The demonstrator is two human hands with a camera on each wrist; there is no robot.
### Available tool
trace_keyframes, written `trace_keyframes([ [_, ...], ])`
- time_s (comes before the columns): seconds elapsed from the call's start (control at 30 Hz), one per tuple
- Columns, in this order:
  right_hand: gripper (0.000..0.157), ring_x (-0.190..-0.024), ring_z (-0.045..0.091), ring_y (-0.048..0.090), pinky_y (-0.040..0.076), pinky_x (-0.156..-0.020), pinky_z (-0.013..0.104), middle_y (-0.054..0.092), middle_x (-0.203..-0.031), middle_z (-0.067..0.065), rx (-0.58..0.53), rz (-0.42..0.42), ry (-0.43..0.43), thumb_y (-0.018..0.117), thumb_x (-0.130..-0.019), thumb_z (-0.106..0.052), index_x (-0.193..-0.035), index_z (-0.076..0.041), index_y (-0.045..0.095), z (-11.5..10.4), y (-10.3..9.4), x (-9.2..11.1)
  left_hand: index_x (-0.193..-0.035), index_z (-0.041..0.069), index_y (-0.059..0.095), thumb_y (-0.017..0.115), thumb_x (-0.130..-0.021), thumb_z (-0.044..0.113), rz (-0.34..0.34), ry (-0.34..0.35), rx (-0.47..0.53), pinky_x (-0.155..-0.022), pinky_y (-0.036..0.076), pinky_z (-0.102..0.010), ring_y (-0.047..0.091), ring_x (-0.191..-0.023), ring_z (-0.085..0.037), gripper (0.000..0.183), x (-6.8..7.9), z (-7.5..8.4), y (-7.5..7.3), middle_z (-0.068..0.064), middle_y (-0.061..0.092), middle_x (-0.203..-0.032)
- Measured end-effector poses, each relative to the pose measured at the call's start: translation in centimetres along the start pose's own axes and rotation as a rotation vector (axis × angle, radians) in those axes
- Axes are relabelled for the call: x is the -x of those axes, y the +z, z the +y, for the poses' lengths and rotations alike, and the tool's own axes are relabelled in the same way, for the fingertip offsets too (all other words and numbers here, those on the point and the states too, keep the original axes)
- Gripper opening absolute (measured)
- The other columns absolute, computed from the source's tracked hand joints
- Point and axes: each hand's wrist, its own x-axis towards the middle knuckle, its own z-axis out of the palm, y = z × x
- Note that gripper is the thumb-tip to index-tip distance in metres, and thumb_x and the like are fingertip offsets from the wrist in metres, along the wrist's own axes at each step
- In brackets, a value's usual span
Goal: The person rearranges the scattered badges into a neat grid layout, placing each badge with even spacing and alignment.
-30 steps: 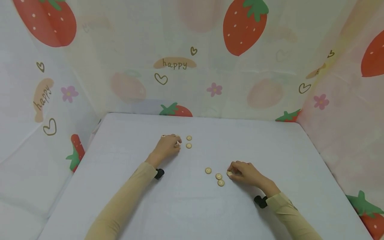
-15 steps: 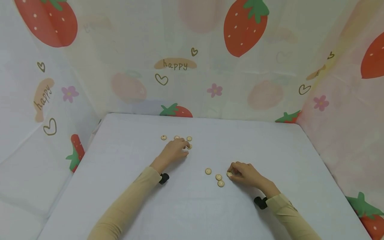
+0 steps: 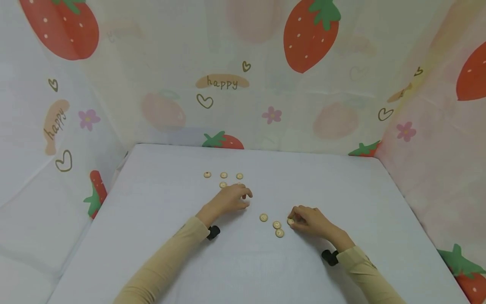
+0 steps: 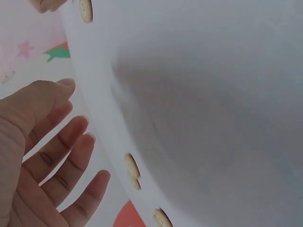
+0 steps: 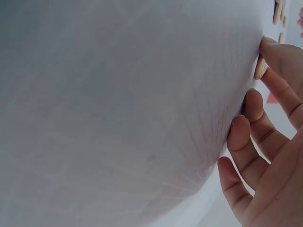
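Note:
My left hand (image 3: 230,199) hovers just in front of a group of round wooden buttons, with nothing between its loosely bent fingers. That group has a back row with a left button (image 3: 207,174), a middle button (image 3: 224,175) and a right button (image 3: 239,176). In front of them lies another button (image 3: 223,185), and beside it one mostly hidden by the left hand. My right hand (image 3: 311,220) rests on the table and pinches a button (image 5: 260,67) between thumb and index finger. Left of it lie three loose buttons, one apart (image 3: 263,217) and two touching (image 3: 277,225).
A white cloth covers the table (image 3: 341,185). Around it hang fabric walls printed with strawberries (image 3: 311,38), hearts and flowers. A black wrist camera (image 3: 214,232) is on the left wrist, another (image 3: 329,257) on the right.
The left hand has moved right and toward the front, away from the button group, uncovering buttons at its left. The right hand keeps its pinch on the button and has stayed in place.

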Motion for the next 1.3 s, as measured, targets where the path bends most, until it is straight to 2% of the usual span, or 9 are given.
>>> trace_keyframes([
  [0.23,0.018,-0.075,0.007,0.049,0.035,-0.069,0.031,0.055,-0.082,-0.008,0.004,-0.002,0.002,0.067,-0.084,-0.026,-0.099,-0.019,0.06,0.1,0.1,0.0,-0.112,0.018,0.064,0.065,-0.086,0.024,-0.071,0.024,0.005,-0.07,0.044,-0.024,0.051,-0.076,-0.009,0.027,0.0,1.2,0.3,0.004,0.059,-0.09],
  [0.47,0.018,-0.075,0.008,0.05,0.036,-0.069,0.031,0.056,-0.082,-0.008,0.007,-0.004,-0.001,0.067,-0.085,-0.026,-0.099,-0.018,0.06,0.0,0.0,0.0,-0.111,0.02,0.064,0.065,-0.086,0.025,-0.12,0.129,-0.028,-0.071,0.042,-0.024,0.049,-0.078,-0.009,0.026,-0.2,1.9,1.1,0.003,0.061,-0.094],
  [0.63,0.019,-0.076,0.007,0.051,0.037,-0.069,0.031,0.056,-0.083,-0.008,0.012,-0.005,-0.003,0.067,-0.084,-0.028,-0.099,-0.018,0.06,0.1,0.0,0.0,-0.113,0.022,0.063,0.066,-0.085,0.027,-0.13,0.17,-0.077,-0.073,0.043,-0.025,0.05,-0.081,-0.009,0.028,-0.4,2.4,1.4,0.004,0.061,-0.095],
  [0.93,0.018,-0.074,0.006,0.05,0.037,-0.068,0.03,0.056,-0.081,-0.008,0.015,-0.002,-0.009,0.067,-0.085,-0.028,-0.099,-0.019,0.06,0.1,0.0,0.0,-0.113,0.024,0.064,0.066,-0.085,0.024,-0.152,0.186,-0.091,-0.076,0.044,-0.028,0.052,-0.087,-0.009,0.028,-0.6,3.0,2.0,0.005,0.061,-0.096],
  [1.3,0.018,-0.074,0.006,0.05,0.037,-0.068,0.029,0.056,-0.081,-0.008,0.0,-0.003,-0.006,0.067,-0.085,-0.027,-0.099,-0.019,0.06,0.0,0.0,0.1,-0.108,0.026,0.067,0.066,-0.085,0.026,-0.129,0.214,-0.128,-0.076,0.045,-0.025,0.055,-0.086,-0.007,0.022,-0.7,3.2,2.4,0.007,0.062,-0.096],
])
